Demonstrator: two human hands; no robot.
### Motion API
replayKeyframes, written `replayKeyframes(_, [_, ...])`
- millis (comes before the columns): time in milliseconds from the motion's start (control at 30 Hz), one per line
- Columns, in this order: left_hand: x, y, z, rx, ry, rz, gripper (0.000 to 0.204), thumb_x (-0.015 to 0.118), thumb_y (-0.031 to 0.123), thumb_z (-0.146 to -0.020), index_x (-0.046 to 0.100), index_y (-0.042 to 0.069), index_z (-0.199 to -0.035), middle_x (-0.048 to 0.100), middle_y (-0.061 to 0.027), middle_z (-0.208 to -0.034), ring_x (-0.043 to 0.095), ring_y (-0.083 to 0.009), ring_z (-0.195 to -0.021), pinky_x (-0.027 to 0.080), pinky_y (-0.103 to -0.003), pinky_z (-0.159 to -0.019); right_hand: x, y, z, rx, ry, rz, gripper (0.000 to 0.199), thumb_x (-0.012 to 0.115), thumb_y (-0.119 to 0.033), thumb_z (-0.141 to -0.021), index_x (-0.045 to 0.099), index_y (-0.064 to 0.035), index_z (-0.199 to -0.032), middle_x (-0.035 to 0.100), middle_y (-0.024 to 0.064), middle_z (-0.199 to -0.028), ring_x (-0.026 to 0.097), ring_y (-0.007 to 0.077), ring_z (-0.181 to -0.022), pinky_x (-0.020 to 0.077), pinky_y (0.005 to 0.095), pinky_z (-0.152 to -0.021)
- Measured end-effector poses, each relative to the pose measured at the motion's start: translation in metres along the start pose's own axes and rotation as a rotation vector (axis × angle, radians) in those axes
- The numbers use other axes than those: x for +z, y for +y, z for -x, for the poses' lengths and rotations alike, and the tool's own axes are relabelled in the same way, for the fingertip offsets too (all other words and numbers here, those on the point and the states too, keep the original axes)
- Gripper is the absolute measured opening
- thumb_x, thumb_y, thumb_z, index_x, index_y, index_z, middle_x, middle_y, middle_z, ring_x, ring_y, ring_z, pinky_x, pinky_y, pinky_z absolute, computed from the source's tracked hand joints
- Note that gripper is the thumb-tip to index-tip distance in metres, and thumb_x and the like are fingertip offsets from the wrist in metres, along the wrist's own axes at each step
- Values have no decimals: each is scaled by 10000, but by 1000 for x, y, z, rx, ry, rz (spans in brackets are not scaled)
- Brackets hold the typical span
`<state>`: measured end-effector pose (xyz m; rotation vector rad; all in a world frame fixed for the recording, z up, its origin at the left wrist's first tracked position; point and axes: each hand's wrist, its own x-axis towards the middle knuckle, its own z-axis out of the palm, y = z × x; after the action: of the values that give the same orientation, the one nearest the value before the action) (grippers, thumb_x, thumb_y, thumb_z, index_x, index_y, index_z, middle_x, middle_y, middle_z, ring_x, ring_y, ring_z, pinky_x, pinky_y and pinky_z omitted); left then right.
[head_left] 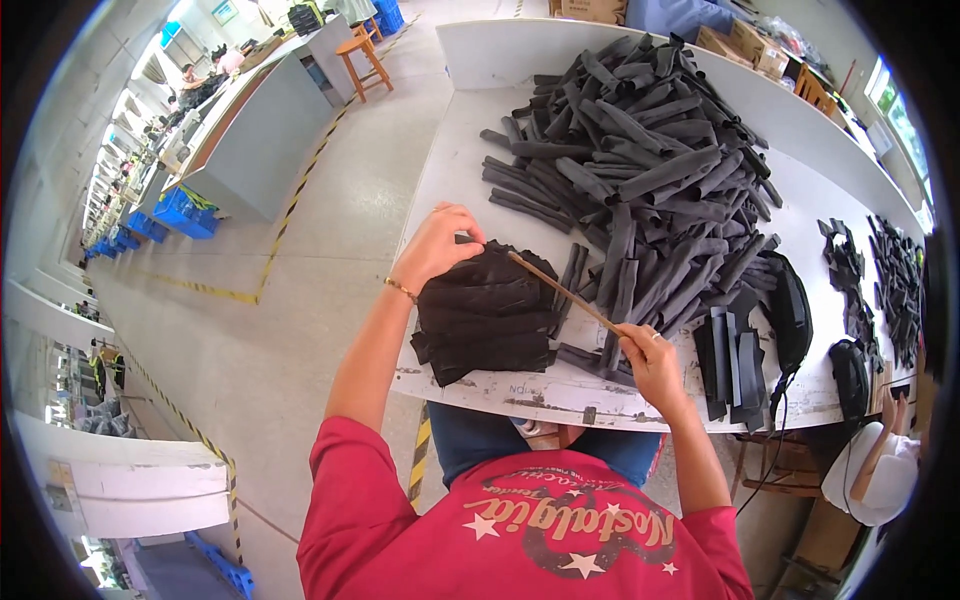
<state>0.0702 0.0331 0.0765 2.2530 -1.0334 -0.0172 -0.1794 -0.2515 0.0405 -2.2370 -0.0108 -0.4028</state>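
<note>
My left hand [437, 243] rests on top of a stack of flat dark fabric pieces [487, 318] at the near left part of the white table [450, 170], fingers curled over its far edge. My right hand [647, 352] pinches the near end of a thin wooden stick [563, 291]. The stick slants up and left, and its far tip lies over the stack. Beyond both hands spreads a large heap of dark rolled fabric strips [645, 150].
Flat dark pieces [730, 360] lie to the right of my right hand, beside a black pouch [792, 310]. More dark pieces [895, 280] lie at the far right. Another person's arm [882, 445] shows at the lower right. Blue crates [185, 212] and a wooden stool [362, 55] stand on the floor at left.
</note>
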Motion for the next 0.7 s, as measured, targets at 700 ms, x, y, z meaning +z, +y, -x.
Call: replayKeyframes(700, [86, 110, 40, -111, 931, 506, 557, 668, 114, -846, 364, 14, -1303, 437, -104, -1251, 491, -220, -1111, 466, -383, -890, 66, -4, 7, 260, 32, -482, 181, 536, -131, -944, 579, 14, -1043, 431, -13, -652, 370, 71, -608, 337, 253, -517])
